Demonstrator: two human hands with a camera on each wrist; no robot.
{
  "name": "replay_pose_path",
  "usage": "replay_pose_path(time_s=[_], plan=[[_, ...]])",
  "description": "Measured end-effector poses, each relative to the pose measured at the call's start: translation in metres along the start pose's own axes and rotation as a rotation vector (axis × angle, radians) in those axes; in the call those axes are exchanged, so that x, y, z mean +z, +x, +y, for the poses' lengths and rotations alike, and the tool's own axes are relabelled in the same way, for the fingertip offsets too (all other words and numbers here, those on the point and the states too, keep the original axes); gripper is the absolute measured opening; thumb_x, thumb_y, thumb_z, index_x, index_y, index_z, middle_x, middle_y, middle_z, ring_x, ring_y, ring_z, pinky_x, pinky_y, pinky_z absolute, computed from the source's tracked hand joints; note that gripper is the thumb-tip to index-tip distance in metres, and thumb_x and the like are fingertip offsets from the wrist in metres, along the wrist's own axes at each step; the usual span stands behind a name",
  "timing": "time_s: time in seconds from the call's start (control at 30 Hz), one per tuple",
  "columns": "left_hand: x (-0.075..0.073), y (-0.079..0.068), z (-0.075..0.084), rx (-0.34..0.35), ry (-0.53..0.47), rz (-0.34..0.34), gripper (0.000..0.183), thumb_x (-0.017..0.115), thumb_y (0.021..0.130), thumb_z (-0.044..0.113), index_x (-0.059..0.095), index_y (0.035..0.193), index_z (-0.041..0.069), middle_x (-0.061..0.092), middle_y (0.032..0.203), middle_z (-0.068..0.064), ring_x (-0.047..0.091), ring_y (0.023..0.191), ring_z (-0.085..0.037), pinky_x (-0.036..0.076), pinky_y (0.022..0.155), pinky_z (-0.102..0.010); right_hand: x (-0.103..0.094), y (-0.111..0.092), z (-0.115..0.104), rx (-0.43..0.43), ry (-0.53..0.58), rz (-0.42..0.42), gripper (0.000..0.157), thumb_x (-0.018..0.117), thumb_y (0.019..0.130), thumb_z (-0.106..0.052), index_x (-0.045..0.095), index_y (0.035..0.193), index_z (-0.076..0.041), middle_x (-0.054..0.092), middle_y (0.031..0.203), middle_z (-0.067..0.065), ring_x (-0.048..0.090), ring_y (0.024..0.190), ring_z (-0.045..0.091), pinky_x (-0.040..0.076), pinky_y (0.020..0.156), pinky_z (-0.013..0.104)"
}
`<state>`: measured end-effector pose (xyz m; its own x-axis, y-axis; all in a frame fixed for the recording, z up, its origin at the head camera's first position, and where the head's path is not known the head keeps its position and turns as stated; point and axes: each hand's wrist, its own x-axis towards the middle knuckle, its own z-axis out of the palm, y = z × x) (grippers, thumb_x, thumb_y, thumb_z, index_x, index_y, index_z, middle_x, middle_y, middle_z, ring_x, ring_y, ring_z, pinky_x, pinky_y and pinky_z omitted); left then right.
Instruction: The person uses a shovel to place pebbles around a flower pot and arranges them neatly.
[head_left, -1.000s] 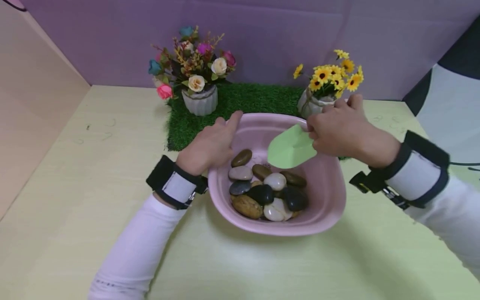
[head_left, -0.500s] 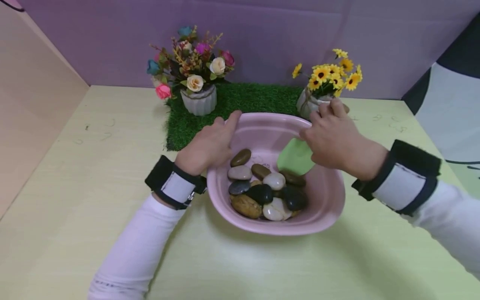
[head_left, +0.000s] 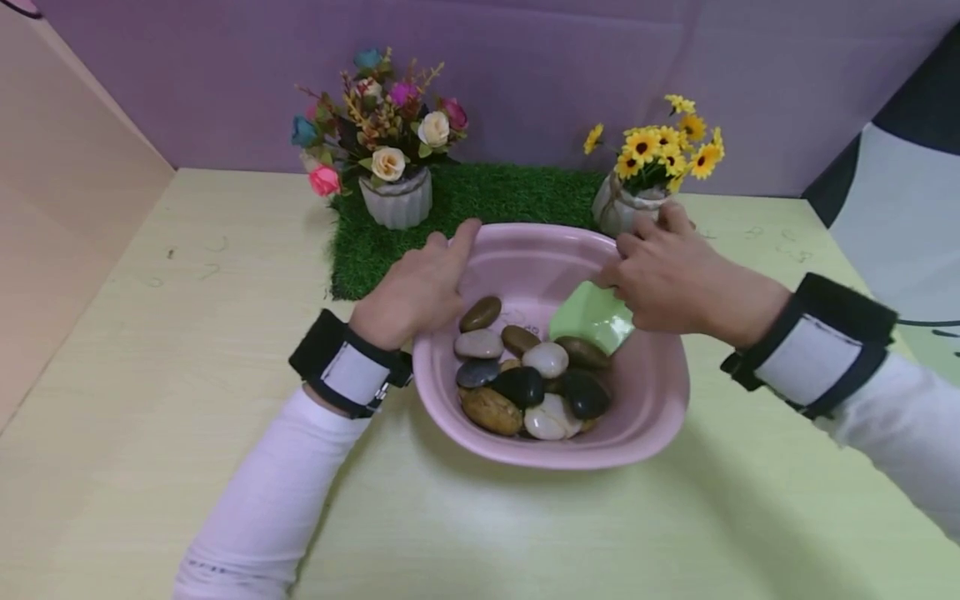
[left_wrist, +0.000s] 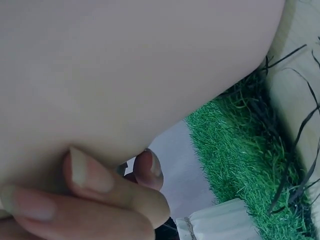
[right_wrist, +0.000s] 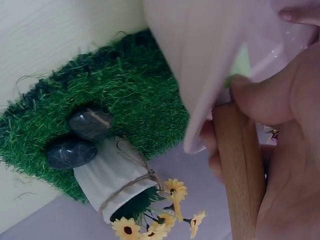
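Observation:
A pink basin [head_left: 660,425] holds several smooth stones in brown, white, grey and black. My left hand [head_left: 420,287] grips its left rim, the fingers [left_wrist: 132,197] bent against the outer wall in the left wrist view. In my right hand [head_left: 675,271] is a small trowel with a light green blade [head_left: 588,317] and a wooden handle [right_wrist: 240,165]. Inside the basin, the blade dips down behind a brown stone [head_left: 581,352] and appears to touch it. A white stone [head_left: 545,360] lies just left of that one. The blade's tip is hidden behind the brown stone.
Behind the basin lies a green grass mat [head_left: 517,196]. On it stand a pot of mixed flowers [head_left: 396,200] at left and a pot of yellow flowers [head_left: 618,208] at right. Two dark stones [right_wrist: 72,151] sit by the latter pot in the right wrist view.
The right hand has lowered the trowel into the basin, bringing its blade down to the brown stone. That stone has shifted slightly left. My left hand keeps its hold on the rim.

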<state>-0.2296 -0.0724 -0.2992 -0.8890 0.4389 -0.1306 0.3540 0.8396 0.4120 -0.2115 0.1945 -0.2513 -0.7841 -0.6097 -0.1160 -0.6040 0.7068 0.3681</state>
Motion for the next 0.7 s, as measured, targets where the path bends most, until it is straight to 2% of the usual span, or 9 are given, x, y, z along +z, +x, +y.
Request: replay_pose_path(time_s=[0.2,0.4,0.57,0.7], plan=[[0.0001,-0.0006,-0.0004,0.004,-0.013,0.007,0.078,0.058,0.097,0.02,0.009,0.158,0.021,0.047,0.133,-0.025,0.061,0.096,-0.035,0.055,0.074,-0.042,0.0052,0.0006,0.0027,-0.039,0.072,0.032,0.027,0.067,0.087,-0.015,0.076,0.109,-0.026,0.061,0.084,0.005,0.043,0.081,0.028,0.028,0.086,0.054],[0.0009,-0.0006,-0.0003,0.002,-0.01,0.014,0.078,0.057,0.097,0.019,0.009,0.158,0.02,0.047,0.132,-0.025,0.061,0.095,-0.035,0.055,0.073,-0.042,0.0068,0.0029,0.0031,-0.071,0.134,-0.04,0.027,0.067,0.088,-0.015,0.075,0.111,-0.028,0.064,0.091,0.002,0.041,0.08,0.026,0.025,0.085,0.052],[0.0019,-0.0001,-0.0005,0.001,-0.002,0.031,0.076,0.057,0.098,0.023,0.01,0.158,0.02,0.048,0.131,-0.025,0.062,0.096,-0.037,0.055,0.074,-0.043,0.0062,0.0043,0.0023,-0.068,0.132,-0.077,0.026,0.067,0.089,-0.017,0.074,0.111,-0.029,0.065,0.092,0.001,0.043,0.08,0.026,0.026,0.087,0.054],[0.0034,-0.0002,0.0006,0.009,-0.003,0.052,0.075,0.058,0.098,0.026,0.013,0.158,0.019,0.049,0.13,-0.025,0.062,0.095,-0.037,0.055,0.073,-0.044,0.0037,0.0066,0.0015,-0.066,0.121,-0.123,0.018,0.066,0.086,-0.015,0.072,0.091,-0.032,0.063,0.085,-0.003,0.043,0.079,0.025,0.026,0.087,0.054]])
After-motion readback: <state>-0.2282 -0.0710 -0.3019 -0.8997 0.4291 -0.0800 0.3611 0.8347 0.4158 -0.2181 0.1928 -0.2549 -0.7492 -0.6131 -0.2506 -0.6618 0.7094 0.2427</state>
